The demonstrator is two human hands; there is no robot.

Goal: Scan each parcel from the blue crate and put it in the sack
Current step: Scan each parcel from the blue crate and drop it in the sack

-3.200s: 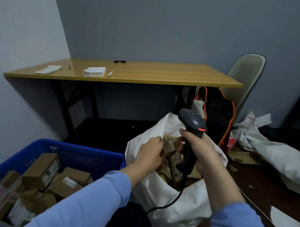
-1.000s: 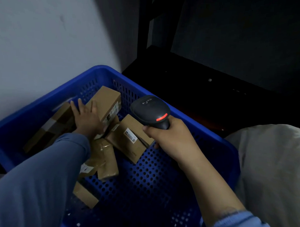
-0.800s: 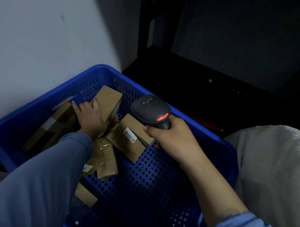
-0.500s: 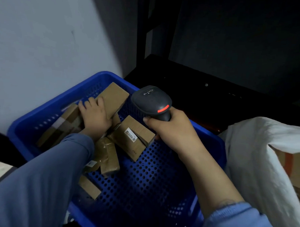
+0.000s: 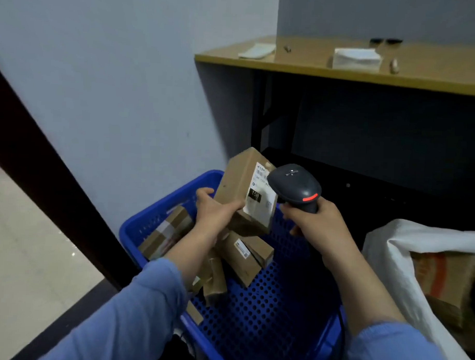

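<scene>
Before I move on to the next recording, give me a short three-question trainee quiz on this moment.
1. True or false: the left hand holds a parcel up above the blue crate.
2. What does the right hand grip? A) a pen B) the scanner C) a roll of tape
3. Fill in: the sack stands on the person's ____ side of the crate.

Key: 1 true; 2 B; 3 right.
</scene>
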